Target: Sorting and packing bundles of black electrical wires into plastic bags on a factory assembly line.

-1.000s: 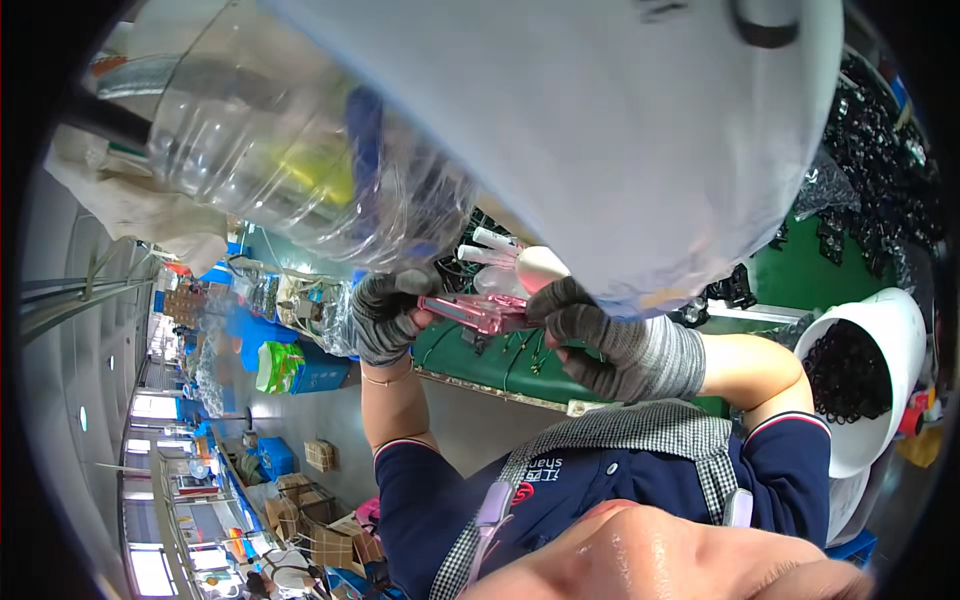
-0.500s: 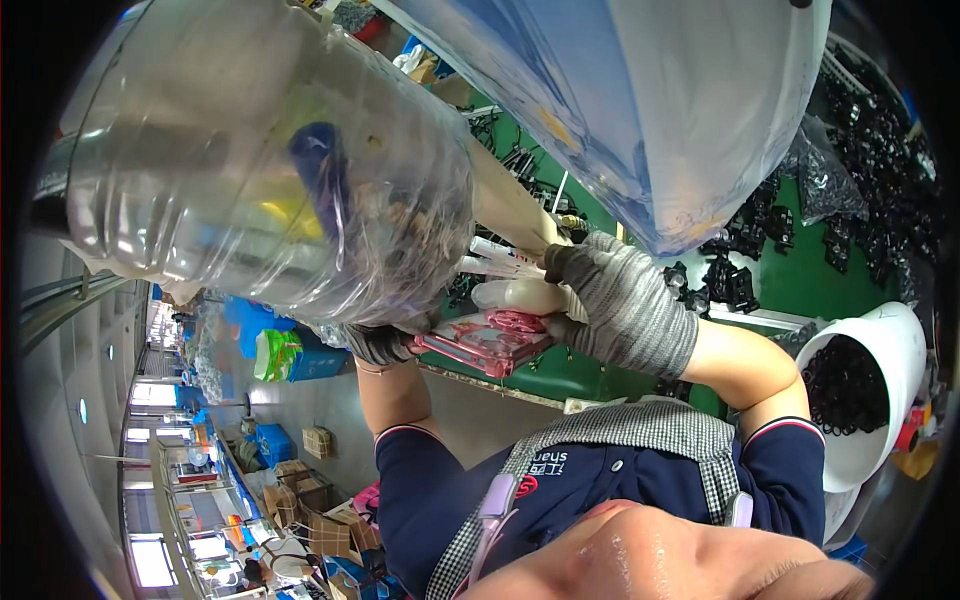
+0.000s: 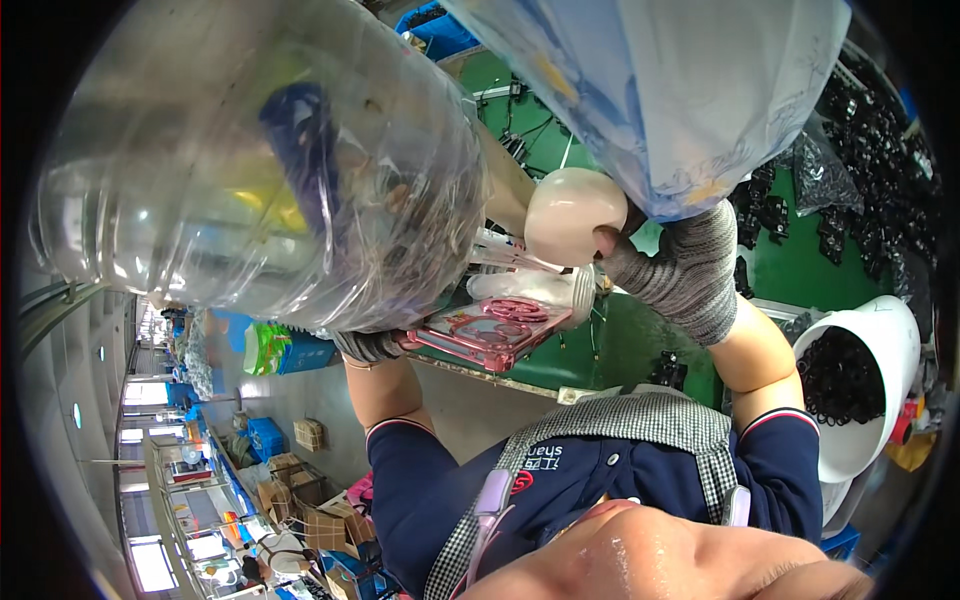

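My right hand (image 3: 680, 265), in a grey knitted fingerless glove, is raised with its fingers closed round a glossy cream rounded cap (image 3: 575, 215). A fingertip sits at the cap's opening. Below it lies a translucent white container (image 3: 525, 288) with a ribbed end, apart from the cap. In front of that is a phone (image 3: 495, 333) in a pink case with a pink ring. My left hand (image 3: 372, 345), gloved likewise, is at the phone's left end, and a large clear plastic bottle (image 3: 300, 200) hides most of its fingers.
A blue-white bag (image 3: 680, 100) hangs close above my right hand. Behind is a green table (image 3: 640, 330) with black parts (image 3: 870, 130) heaped at right. A white bucket (image 3: 905, 345) of black rings stands beside my right elbow. Cartons (image 3: 325, 535) line the aisle at left.
My right hand has moved up and right, lifting the cream cap away from the container. The container's ribbed end now shows. My left hand stays at the phone's end.
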`<state>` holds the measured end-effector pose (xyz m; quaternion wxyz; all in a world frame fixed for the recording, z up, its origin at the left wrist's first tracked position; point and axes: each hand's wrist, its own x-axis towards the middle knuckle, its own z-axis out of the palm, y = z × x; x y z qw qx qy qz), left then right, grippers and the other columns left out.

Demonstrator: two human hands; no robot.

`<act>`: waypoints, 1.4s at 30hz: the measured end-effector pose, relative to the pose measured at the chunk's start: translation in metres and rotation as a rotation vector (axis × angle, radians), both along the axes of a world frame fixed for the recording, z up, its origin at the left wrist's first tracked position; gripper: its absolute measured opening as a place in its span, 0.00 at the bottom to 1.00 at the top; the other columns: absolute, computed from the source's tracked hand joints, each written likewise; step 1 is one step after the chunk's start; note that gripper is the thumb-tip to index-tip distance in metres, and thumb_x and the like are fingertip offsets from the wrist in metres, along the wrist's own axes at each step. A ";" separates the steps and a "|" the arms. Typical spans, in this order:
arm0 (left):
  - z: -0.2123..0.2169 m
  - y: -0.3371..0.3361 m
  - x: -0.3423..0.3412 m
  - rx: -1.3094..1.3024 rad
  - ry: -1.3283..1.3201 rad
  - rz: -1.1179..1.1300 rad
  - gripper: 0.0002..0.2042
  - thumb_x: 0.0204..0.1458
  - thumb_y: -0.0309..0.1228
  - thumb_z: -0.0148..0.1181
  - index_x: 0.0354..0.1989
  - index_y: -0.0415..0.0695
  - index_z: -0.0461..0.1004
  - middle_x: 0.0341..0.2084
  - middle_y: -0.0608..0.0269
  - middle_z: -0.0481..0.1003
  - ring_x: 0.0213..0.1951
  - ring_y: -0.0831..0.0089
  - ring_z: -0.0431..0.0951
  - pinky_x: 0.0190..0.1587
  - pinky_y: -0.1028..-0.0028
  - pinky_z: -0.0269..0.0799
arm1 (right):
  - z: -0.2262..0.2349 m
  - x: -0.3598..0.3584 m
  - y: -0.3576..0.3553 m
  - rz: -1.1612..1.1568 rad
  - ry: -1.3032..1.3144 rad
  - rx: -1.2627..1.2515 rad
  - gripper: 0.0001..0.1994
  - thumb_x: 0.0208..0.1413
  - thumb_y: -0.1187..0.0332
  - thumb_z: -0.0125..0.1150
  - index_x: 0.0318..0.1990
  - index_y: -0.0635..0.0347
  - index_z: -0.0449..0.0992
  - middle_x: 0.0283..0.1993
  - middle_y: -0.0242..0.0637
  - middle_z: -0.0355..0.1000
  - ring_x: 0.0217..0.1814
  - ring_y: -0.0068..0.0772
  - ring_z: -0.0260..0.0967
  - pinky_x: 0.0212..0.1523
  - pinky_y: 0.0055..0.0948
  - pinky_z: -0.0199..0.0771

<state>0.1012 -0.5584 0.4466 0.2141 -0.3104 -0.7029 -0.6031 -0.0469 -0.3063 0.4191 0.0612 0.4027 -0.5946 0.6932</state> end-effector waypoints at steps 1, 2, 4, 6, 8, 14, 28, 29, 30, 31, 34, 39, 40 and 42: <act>-0.001 -0.001 0.002 0.015 -0.029 0.003 0.11 0.41 0.29 0.70 0.26 0.40 0.72 0.23 0.56 0.73 0.20 0.69 0.73 0.21 0.74 0.70 | -0.001 0.002 0.000 0.042 -0.042 0.006 0.19 0.39 0.68 0.71 0.40 0.62 0.74 0.27 0.32 0.72 0.25 0.23 0.69 0.28 0.22 0.70; -0.006 -0.004 0.006 0.061 -0.084 0.019 0.11 0.41 0.29 0.70 0.27 0.40 0.73 0.24 0.56 0.74 0.21 0.69 0.74 0.22 0.74 0.71 | -0.002 0.004 0.000 0.080 -0.084 0.013 0.20 0.39 0.69 0.71 0.41 0.62 0.73 0.30 0.33 0.72 0.28 0.24 0.68 0.31 0.22 0.70; -0.014 -0.013 0.012 0.141 -0.182 0.046 0.12 0.41 0.30 0.71 0.29 0.40 0.73 0.27 0.56 0.74 0.23 0.69 0.74 0.24 0.74 0.72 | 0.008 0.010 0.003 0.177 -0.069 0.114 0.22 0.40 0.72 0.71 0.45 0.62 0.70 0.37 0.35 0.71 0.36 0.27 0.69 0.39 0.25 0.70; -0.022 -0.021 0.015 0.218 -0.262 0.070 0.13 0.40 0.31 0.71 0.30 0.40 0.74 0.29 0.57 0.75 0.25 0.69 0.75 0.26 0.73 0.72 | 0.013 0.017 0.001 0.223 0.138 0.241 0.24 0.41 0.72 0.70 0.47 0.62 0.67 0.38 0.36 0.70 0.39 0.30 0.68 0.42 0.27 0.70; -0.014 -0.025 0.010 -0.025 -0.238 0.231 0.14 0.40 0.29 0.70 0.34 0.40 0.75 0.33 0.58 0.76 0.31 0.69 0.75 0.34 0.72 0.72 | 0.008 0.020 -0.011 0.249 0.418 0.273 0.24 0.42 0.72 0.68 0.48 0.63 0.66 0.40 0.38 0.69 0.40 0.33 0.68 0.43 0.28 0.70; 0.018 0.002 0.010 -0.067 -0.298 0.519 0.15 0.43 0.21 0.66 0.41 0.39 0.75 0.37 0.61 0.78 0.41 0.73 0.75 0.48 0.74 0.68 | 0.019 0.029 0.006 0.173 0.423 0.183 0.18 0.47 0.73 0.64 0.47 0.63 0.69 0.41 0.39 0.68 0.38 0.31 0.67 0.40 0.27 0.70; 0.138 0.064 0.018 -0.066 0.343 0.615 0.30 0.48 0.30 0.65 0.58 0.38 0.59 0.48 0.57 0.68 0.46 0.74 0.70 0.45 0.77 0.69 | 0.111 0.048 0.017 0.023 0.268 -0.225 0.19 0.52 0.72 0.57 0.52 0.65 0.65 0.46 0.38 0.68 0.40 0.25 0.68 0.44 0.23 0.69; 0.148 0.067 0.017 -0.087 0.349 0.615 0.33 0.47 0.30 0.66 0.60 0.38 0.56 0.49 0.56 0.68 0.47 0.73 0.70 0.47 0.76 0.68 | 0.135 0.046 0.016 0.047 0.242 -0.227 0.19 0.52 0.71 0.58 0.51 0.66 0.66 0.46 0.40 0.69 0.40 0.27 0.69 0.45 0.25 0.70; 0.158 0.072 0.013 -0.102 0.328 0.609 0.34 0.47 0.31 0.66 0.61 0.37 0.55 0.49 0.56 0.67 0.48 0.72 0.69 0.47 0.75 0.68 | 0.159 0.038 0.016 0.054 0.230 -0.223 0.19 0.52 0.69 0.58 0.50 0.66 0.67 0.45 0.41 0.70 0.40 0.30 0.71 0.46 0.26 0.71; 0.168 0.076 0.012 -0.121 0.303 0.614 0.35 0.47 0.31 0.66 0.61 0.37 0.54 0.49 0.55 0.67 0.48 0.72 0.69 0.48 0.74 0.68 | 0.177 0.025 0.009 0.114 0.301 -0.220 0.20 0.51 0.67 0.60 0.50 0.66 0.67 0.45 0.43 0.71 0.41 0.31 0.72 0.46 0.27 0.71; 0.187 0.077 0.001 -0.123 0.250 0.640 0.38 0.44 0.32 0.69 0.61 0.35 0.52 0.48 0.54 0.67 0.47 0.70 0.69 0.48 0.73 0.68 | 0.225 0.012 -0.006 0.179 0.421 0.009 0.23 0.51 0.65 0.61 0.52 0.66 0.67 0.48 0.44 0.71 0.49 0.32 0.69 0.51 0.28 0.69; 0.211 0.070 -0.022 -0.232 0.291 0.677 0.37 0.39 0.32 0.72 0.56 0.35 0.56 0.43 0.58 0.70 0.44 0.72 0.70 0.47 0.74 0.68 | 0.277 0.012 -0.014 -0.022 0.658 0.465 0.23 0.46 0.65 0.67 0.50 0.64 0.71 0.43 0.44 0.75 0.46 0.35 0.72 0.48 0.32 0.72; 0.216 0.079 -0.023 -0.256 0.295 0.681 0.35 0.38 0.32 0.72 0.54 0.36 0.58 0.42 0.59 0.71 0.43 0.73 0.70 0.47 0.74 0.68 | 0.282 0.017 -0.016 -0.111 0.734 0.525 0.23 0.45 0.65 0.67 0.49 0.62 0.71 0.42 0.43 0.75 0.45 0.34 0.72 0.48 0.32 0.72; 0.221 0.091 -0.027 -0.228 0.294 0.697 0.33 0.34 0.32 0.75 0.48 0.38 0.60 0.39 0.61 0.71 0.39 0.73 0.71 0.43 0.74 0.70 | 0.290 0.025 -0.021 -0.291 0.883 0.644 0.23 0.43 0.65 0.69 0.49 0.59 0.72 0.41 0.42 0.75 0.44 0.33 0.73 0.48 0.32 0.72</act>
